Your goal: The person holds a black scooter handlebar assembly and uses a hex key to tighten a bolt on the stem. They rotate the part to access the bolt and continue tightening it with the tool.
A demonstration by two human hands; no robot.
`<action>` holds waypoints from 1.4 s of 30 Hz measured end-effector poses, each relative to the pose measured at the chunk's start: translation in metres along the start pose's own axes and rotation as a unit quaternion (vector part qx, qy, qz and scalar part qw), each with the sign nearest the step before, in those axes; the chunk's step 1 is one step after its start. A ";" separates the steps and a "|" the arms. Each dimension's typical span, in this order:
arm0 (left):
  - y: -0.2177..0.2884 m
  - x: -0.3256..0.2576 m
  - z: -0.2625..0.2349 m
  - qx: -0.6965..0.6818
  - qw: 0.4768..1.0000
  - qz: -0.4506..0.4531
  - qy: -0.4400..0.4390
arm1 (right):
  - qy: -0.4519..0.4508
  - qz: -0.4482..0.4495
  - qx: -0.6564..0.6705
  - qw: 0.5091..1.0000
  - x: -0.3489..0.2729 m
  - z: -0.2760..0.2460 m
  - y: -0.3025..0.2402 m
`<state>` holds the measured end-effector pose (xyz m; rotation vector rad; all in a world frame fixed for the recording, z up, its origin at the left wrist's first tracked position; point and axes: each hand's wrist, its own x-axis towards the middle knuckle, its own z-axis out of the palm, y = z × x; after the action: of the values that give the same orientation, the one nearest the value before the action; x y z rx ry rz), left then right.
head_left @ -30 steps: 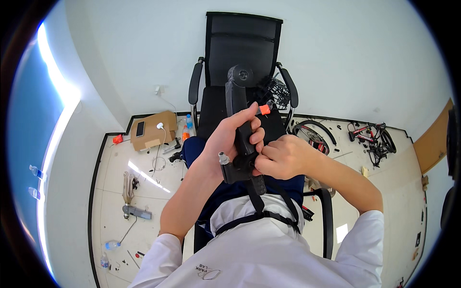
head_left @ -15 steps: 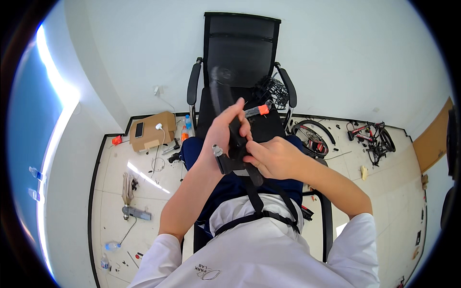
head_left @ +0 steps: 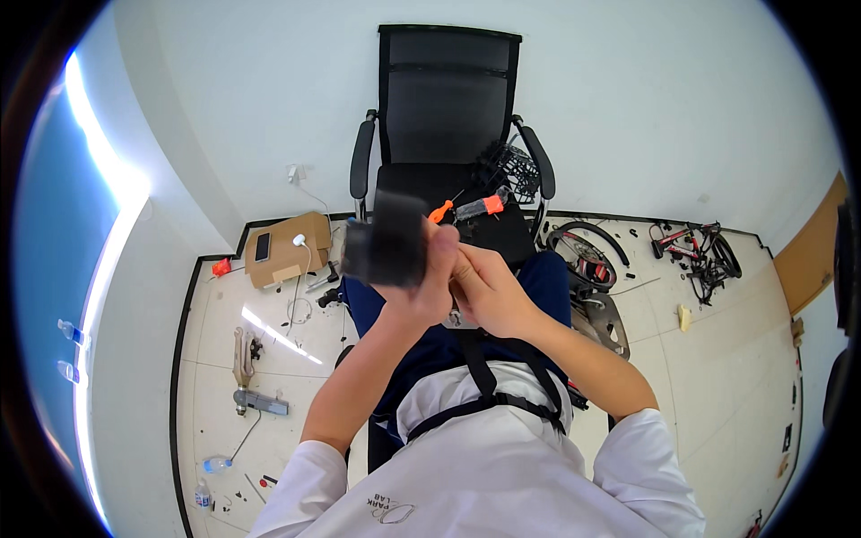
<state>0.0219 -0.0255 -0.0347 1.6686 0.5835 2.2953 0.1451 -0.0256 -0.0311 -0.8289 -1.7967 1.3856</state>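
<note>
My left hand (head_left: 429, 282) is closed around a dark black part (head_left: 395, 240), held up over my lap. Motion smears the part, so its kind cannot be made out; its upper end looks broad and blocky. My right hand (head_left: 489, 289) presses against the left one, its fingers curled at the part's lower side, where a little metal (head_left: 455, 316) shows beneath. Whatever those fingers pinch is hidden behind the hands. Beyond them, on the chair seat, lie an orange-handled screwdriver (head_left: 440, 212) and a clear and orange item (head_left: 482, 206).
A black mesh-back office chair (head_left: 448, 108) faces me, with a black basket-like frame (head_left: 509, 170) on its seat. Bicycle wheel parts (head_left: 583, 255) and a red-black bike frame (head_left: 700, 255) lie on the right. At left are cardboard (head_left: 287, 242), a phone (head_left: 263, 247) and a metal fork (head_left: 243, 359).
The black part has swung and turned, its broad end now up and to the left. My left hand has rotated with it, and my right hand has moved left against it.
</note>
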 end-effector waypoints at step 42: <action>0.009 0.038 -0.005 -0.385 0.667 -0.625 -0.125 | -0.032 -0.336 -0.463 0.820 -0.029 -0.025 -0.035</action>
<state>0.0052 -0.0183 0.0005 0.6549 0.3689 0.9677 0.1796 -0.0440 0.0034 -0.4687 -2.4884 0.0230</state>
